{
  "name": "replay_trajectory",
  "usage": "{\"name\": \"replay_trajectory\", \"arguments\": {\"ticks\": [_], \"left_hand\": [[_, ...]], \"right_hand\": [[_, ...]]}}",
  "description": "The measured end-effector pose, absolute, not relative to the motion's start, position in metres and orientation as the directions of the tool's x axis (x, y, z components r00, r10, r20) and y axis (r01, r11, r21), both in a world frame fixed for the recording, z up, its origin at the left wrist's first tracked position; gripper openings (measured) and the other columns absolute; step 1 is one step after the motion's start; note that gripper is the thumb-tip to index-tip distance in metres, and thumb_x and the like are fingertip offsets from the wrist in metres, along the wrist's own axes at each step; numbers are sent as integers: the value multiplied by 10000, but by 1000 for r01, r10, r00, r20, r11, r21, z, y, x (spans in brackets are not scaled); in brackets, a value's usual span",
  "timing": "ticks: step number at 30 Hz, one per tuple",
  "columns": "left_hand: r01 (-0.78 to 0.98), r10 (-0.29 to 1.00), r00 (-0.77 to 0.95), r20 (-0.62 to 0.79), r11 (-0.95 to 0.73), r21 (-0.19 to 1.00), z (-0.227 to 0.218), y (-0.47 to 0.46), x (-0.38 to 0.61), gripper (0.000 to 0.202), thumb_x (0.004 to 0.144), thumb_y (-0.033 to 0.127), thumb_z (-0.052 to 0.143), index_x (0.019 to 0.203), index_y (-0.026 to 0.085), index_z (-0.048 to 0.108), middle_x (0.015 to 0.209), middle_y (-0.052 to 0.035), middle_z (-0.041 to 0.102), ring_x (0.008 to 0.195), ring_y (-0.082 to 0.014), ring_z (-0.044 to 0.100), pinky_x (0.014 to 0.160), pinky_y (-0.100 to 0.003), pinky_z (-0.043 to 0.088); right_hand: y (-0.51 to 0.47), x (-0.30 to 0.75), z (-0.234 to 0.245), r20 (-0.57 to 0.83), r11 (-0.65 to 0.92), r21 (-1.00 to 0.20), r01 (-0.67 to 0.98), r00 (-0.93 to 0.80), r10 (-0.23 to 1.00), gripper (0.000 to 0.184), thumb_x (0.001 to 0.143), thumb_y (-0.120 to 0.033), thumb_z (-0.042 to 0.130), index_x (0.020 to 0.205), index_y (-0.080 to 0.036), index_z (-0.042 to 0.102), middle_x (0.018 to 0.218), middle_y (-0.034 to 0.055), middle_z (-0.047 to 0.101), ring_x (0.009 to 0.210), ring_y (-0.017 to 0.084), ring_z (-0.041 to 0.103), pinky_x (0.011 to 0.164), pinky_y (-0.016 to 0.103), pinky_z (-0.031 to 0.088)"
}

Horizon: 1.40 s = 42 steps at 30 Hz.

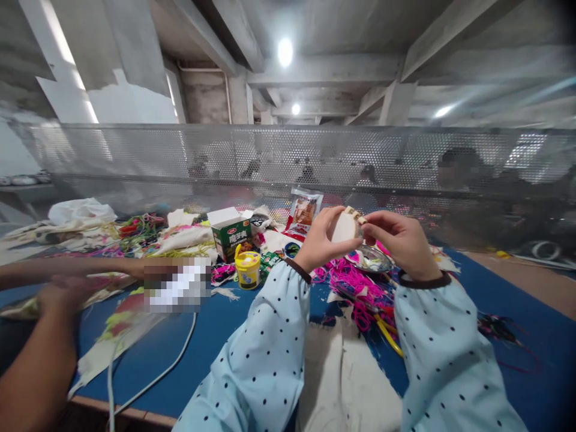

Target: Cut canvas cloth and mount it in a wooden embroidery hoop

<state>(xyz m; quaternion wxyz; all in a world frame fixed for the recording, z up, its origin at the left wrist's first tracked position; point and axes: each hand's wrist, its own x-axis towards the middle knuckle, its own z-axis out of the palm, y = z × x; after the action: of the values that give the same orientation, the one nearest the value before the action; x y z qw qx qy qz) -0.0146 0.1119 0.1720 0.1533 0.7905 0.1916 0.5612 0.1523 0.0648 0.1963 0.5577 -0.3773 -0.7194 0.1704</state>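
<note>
In the head view, my left hand [317, 241] grips a small round wooden embroidery hoop [344, 229] by its edge, thumb below and fingers above. Its pale face is turned toward me. At the hoop's upper right edge are small wooden blocks, and my right hand [405, 243] pinches there with thumb and forefinger. Both hands are raised over the table. Beneath them lie a heap of bright pink yarn [344, 282] and a round metal dish [375, 259]. A piece of off-white cloth [346, 378] lies between my forearms.
A green box [231, 234], a yellow tub [248, 270] and a snack packet [305, 209] stand behind. Yellow-handled scissors [387, 335] lie by the yarn. Another person's arm [58, 330] works at left beside a white cable [173, 363]. A perforated metal screen [270, 156] borders the blue table [531, 360].
</note>
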Motion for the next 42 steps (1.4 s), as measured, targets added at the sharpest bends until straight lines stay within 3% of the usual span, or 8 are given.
{"name": "replay_trajectory", "arguments": {"ticks": [4, 10, 17, 23, 28, 32, 36, 42], "left_hand": [[135, 482, 308, 820, -875, 464, 170, 116, -16, 599, 663, 468, 697, 1150, 210, 461, 1126, -85, 519, 1025, -224, 518, 882, -389, 420], [367, 401, 286, 870, -885, 287, 173, 112, -20, 643, 640, 431, 711, 1180, 219, 434, 1156, -86, 500, 1070, -258, 463, 917, -407, 376], [573, 350, 232, 908, -803, 164, 175, 105, -17, 663, 630, 431, 672, 1199, 202, 420, 1168, -96, 488, 1042, -274, 431, 916, -408, 338], [614, 307, 212, 928, -781, 118, 174, 105, -16, 664, 629, 445, 657, 1196, 188, 424, 1189, -103, 483, 1053, -277, 415, 941, -420, 315], [636, 302, 216, 929, -765, 101, 174, 104, -15, 669, 631, 453, 644, 1201, 178, 429, 1194, -108, 480, 1055, -279, 413, 950, -424, 309], [636, 305, 229, 924, -766, 94, 174, 104, -14, 669, 640, 459, 635, 1209, 178, 423, 1206, -108, 478, 1066, -278, 413, 959, -418, 300], [617, 311, 246, 918, -781, 99, 174, 103, -13, 682, 640, 476, 640, 1217, 198, 404, 1204, -98, 484, 1071, -278, 419, 963, -418, 297], [604, 311, 247, 918, -790, 105, 174, 103, -13, 710, 645, 494, 639, 1242, 211, 378, 1227, -103, 477, 1090, -289, 418, 964, -429, 291]], "right_hand": [[64, 153, 197, 661, 652, -657, 378, -127, 740, 169, 749, -367, 639, 833, -221, 644, 683, -6, 620, 574, 120, 563, 542, 245, 474], [65, 151, 196, 711, 653, -588, 477, -80, 699, 198, 735, -364, 656, 847, -202, 635, 778, 24, 656, 687, 152, 614, 634, 271, 500], [66, 148, 194, 694, 631, -632, 451, -33, 719, 227, 773, -401, 607, 753, -176, 616, 652, 20, 626, 606, 148, 591, 577, 267, 488], [70, 146, 193, 668, 635, -646, 424, -89, 739, 281, 843, -416, 501, 785, -170, 624, 670, 26, 621, 622, 147, 583, 586, 260, 472], [70, 145, 193, 686, 630, -617, 472, -69, 724, 249, 804, -421, 564, 780, -174, 588, 670, 7, 597, 619, 134, 552, 575, 242, 433], [68, 143, 194, 712, 626, -555, 547, -76, 698, 343, 876, -442, 433, 722, -173, 581, 649, 10, 574, 601, 129, 520, 559, 242, 391], [69, 144, 194, 719, 628, -555, 546, -66, 692, 303, 825, -484, 510, 785, -189, 566, 706, 10, 597, 632, 137, 537, 580, 244, 402], [73, 147, 191, 686, 630, -604, 489, -85, 723, 389, 861, -543, 400, 782, -192, 547, 737, 29, 610, 695, 159, 572, 599, 260, 435]]}}
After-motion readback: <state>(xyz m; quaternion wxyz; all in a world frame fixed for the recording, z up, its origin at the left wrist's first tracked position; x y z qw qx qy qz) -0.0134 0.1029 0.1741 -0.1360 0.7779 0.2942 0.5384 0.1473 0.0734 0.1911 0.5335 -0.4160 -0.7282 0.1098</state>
